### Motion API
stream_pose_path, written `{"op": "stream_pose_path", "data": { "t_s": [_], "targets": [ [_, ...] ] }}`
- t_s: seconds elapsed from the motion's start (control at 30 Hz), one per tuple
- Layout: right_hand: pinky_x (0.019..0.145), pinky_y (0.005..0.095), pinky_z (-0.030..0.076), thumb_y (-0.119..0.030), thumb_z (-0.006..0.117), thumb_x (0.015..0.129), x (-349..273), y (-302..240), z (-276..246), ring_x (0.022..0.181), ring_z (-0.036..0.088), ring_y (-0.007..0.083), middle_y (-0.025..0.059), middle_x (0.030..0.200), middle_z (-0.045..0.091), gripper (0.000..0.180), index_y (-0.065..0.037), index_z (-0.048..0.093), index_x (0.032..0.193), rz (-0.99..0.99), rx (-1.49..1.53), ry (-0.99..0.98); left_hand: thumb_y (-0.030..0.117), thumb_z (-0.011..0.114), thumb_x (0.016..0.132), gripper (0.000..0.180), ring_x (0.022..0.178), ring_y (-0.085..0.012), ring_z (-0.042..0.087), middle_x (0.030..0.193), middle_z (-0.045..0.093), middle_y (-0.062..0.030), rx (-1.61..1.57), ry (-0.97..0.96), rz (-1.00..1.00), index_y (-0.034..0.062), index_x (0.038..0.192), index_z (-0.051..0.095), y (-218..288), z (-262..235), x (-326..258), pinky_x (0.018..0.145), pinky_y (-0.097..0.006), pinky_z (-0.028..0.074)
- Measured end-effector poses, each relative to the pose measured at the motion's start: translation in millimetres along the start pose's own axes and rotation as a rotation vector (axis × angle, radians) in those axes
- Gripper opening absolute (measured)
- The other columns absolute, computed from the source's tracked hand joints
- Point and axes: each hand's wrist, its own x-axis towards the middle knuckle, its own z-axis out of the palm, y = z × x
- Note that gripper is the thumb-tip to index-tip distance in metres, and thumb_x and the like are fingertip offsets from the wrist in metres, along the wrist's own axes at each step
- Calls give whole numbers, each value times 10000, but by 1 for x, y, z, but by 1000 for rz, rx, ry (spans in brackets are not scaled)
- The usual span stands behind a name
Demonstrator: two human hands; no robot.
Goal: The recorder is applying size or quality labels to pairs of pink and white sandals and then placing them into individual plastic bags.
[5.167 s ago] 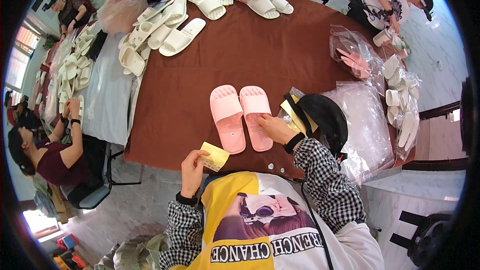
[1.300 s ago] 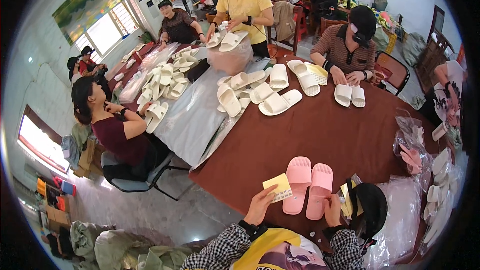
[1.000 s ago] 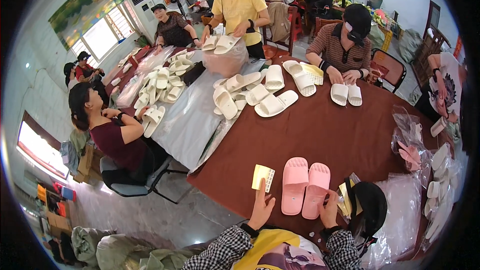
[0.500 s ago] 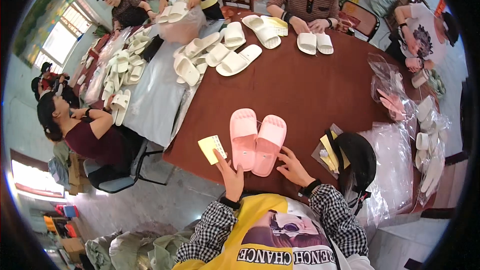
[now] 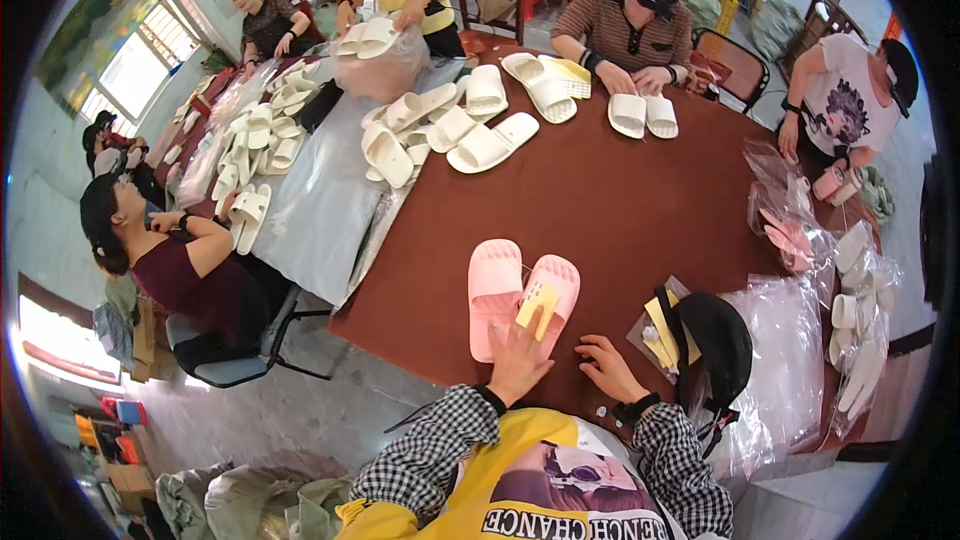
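A pair of pink slippers (image 5: 496, 285) lies side by side on the brown tabletop in front of me, toes pointing away. My left hand (image 5: 517, 365) holds a small yellow label sheet (image 5: 538, 308) with dark printed marks over the right slipper's strap; its fingers partly cover the sheet. To the right of the slippers, my right hand (image 5: 610, 370) rests near the table's front edge, fingers apart and slightly bent, with nothing in it.
A black cap (image 5: 715, 340) and yellow sheets (image 5: 660, 332) lie at right, beside clear plastic bags (image 5: 780, 340). Several white slippers (image 5: 490, 145) are heaped at the far left. Across the table a person (image 5: 630, 25) handles a white pair; others work around the tables.
My left hand has brought the yellow sheet rightward from beside the slippers to over the right one. The right hand has come off the slipper's side onto the table.
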Motion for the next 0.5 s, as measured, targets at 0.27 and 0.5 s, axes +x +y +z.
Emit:
{"op": "stream_pose_path", "data": {
  "t_s": [0.27,0.5],
  "targets": [
    [892,334,506,-75,630,890,1,4,1,1134,564,270,123,1350,463,326,-32,609,1213,59,-2,-9,426,720,797,816,1355,-381,352,1605,205,-65,92,54,13,182,1499,382,-8,17,-2,989,-807,175],
    [851,301,510,6,621,869,7,2,3,1046,591,207,104,1319,454,327,-30,617,1193,85,51,-10,446,702,791,846,1356,-319,387,1593,235,-48,171,51,-49,267,1525,322,-64,-6,-4,1023,-771,203]
  ]
}}
